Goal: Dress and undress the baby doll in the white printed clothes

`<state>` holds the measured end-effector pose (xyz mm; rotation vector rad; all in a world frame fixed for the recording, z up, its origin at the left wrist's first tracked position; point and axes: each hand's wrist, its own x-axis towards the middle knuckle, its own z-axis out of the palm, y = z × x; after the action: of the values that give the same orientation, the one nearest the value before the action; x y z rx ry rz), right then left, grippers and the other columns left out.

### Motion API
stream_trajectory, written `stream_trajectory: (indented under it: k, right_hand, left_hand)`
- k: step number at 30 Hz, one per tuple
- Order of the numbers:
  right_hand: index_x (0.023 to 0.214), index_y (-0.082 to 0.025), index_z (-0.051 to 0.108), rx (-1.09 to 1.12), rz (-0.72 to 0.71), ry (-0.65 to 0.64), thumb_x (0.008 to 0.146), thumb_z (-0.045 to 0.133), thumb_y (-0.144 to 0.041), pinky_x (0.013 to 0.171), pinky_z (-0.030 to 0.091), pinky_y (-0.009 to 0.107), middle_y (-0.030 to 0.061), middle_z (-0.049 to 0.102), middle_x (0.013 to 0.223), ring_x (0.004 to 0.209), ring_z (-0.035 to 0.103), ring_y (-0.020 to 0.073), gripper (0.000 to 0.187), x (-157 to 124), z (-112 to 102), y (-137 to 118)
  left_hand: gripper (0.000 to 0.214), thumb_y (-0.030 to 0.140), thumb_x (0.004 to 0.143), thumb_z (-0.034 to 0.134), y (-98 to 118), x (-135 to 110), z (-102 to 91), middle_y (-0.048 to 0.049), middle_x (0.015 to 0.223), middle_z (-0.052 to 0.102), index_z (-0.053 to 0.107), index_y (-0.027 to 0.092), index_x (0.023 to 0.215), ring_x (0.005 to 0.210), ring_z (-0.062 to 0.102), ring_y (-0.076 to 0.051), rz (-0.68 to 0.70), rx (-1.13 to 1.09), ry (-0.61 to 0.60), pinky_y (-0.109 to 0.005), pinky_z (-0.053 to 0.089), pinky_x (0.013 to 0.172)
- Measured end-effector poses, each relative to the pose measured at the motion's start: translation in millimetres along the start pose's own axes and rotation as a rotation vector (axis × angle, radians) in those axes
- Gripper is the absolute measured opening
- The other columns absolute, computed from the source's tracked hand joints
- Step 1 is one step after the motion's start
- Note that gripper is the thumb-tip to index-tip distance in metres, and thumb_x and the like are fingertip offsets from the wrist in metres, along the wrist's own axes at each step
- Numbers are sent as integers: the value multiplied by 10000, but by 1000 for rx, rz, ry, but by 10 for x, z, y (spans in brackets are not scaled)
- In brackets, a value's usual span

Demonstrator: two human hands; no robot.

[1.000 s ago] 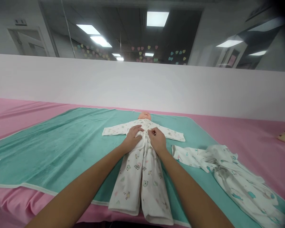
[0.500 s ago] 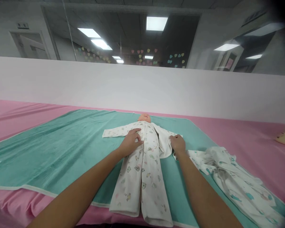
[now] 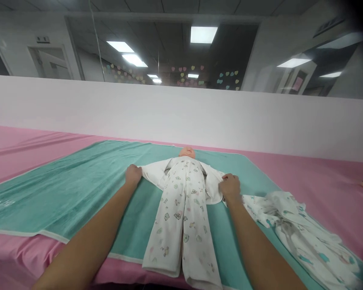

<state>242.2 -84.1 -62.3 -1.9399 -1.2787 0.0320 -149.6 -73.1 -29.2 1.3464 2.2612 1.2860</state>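
Fingers of the left hand (image 3: 133,175) are clenching around the tip of a white flap (image 3: 153,173) of a printed baby sleeper (image 3: 181,217), while those of the right hand (image 3: 230,187) are curling over and pinching the edge of a matching flap (image 3: 214,185) on the opposite side. Neither hand is releasing the cloth, though the head view cannot show how firmly each fingertip is pressing.

From this head-worn view, the sleeper is lying between the two hands with its legs running toward the camera, and the head of a baby doll (image 3: 186,152) is showing just beyond the fingers, above the collar. Both flaps are spreading outward and resting on a teal towel (image 3: 48,201). Gripping at the outer edges and drawing evenly, low along the towel, looks like the sound way of working here, as it is keeping the white fabric smooth and the doll centred.

Just beyond the right fingers, a second printed garment (image 3: 299,229) is lying bunched across the towel's corner. A pink sheet (image 3: 18,141) is covering the surface beneath, and a white partition (image 3: 169,117) is rising far ahead of the fingers.
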Motion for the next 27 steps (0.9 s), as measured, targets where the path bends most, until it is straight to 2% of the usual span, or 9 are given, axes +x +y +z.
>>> stream_trajectory:
  k: [3, 5, 9, 12, 16, 19, 22, 24, 27]
  right_hand:
    - [884, -195, 554, -19, -83, 48, 607, 457, -90, 736, 371, 349, 106, 486, 1074, 997, 443, 271, 312, -28, -33, -82]
    - [952, -189, 543, 84, -207, 39, 653, 425, -94, 816, 374, 339, 94, 493, 1111, 1035, 447, 238, 336, -84, -44, -234]
    - [1154, -211, 466, 297, -510, -133, 812, 357, -202, 934, 346, 295, 48, 498, 1204, 1089, 457, 163, 359, -300, 17, -799]
    - [1163, -184, 487, 106, -773, -234, 833, 379, -258, 988, 289, 323, 72, 503, 1225, 1146, 417, 187, 355, -414, 138, -1317]
    - [1027, -131, 586, -247, -927, -410, 823, 403, -329, 933, 316, 392, 135, 580, 1076, 1054, 483, 254, 339, -342, 367, -1862]
    - [949, -127, 634, -303, -959, -493, 768, 461, -304, 832, 381, 381, 147, 606, 1020, 988, 527, 277, 306, -219, 559, -2100]
    - [921, -187, 662, -325, -1000, -638, 730, 505, -310, 758, 413, 320, 92, 627, 1038, 949, 564, 246, 277, -75, 702, -2212]
    - [1007, -248, 646, -331, -1009, -750, 717, 530, -348, 748, 420, 279, 40, 619, 1102, 955, 577, 212, 328, 40, 756, -2244]
    - [1200, -318, 527, -354, -991, -876, 655, 599, -446, 766, 429, 267, 4, 561, 1220, 1024, 562, 209, 565, 184, 826, -2285]
  left_hand:
    - [120, 155, 712, 468, 54, -98, 62, -168, 1011, 566, 524, 164, 818, 1030, 498, -331, 94, 68, 34, -446, 397, 802]
    - [187, 189, 744, 467, 146, -206, 127, -131, 1097, 548, 527, 188, 920, 1091, 461, -298, 213, 75, 36, -439, 367, 881]
    - [320, 318, 805, 466, 296, -399, 291, -98, 1245, 492, 504, 209, 1104, 1192, 376, -262, 641, 155, -15, -434, 272, 1004]
    - [415, 245, 807, 455, 303, -457, 412, -58, 1340, 421, 455, 275, 1220, 1264, 290, -261, 870, 276, -123, -480, 235, 1016]
    - [342, 233, 820, 434, 197, -394, 512, -12, 1344, 421, 543, 327, 1130, 1266, 293, -243, 816, 352, -145, -481, 199, 1033]
    - [240, 327, 820, 462, 121, -323, 544, -19, 1360, 402, 612, 319, 1008, 1272, 280, -281, 722, 379, -102, -537, 163, 1023]
    - [244, 343, 816, 466, 95, -307, 559, -38, 1343, 424, 603, 299, 1013, 1259, 303, -275, 675, 386, -56, -533, 146, 1031]
    - [265, 335, 812, 468, 97, -321, 567, -48, 1336, 432, 590, 289, 1042, 1261, 304, -269, 656, 389, -41, -518, 135, 1042]
    - [322, 322, 809, 462, 102, -344, 585, -63, 1337, 433, 557, 280, 1114, 1267, 298, -273, 635, 386, -22, -512, 128, 1048]
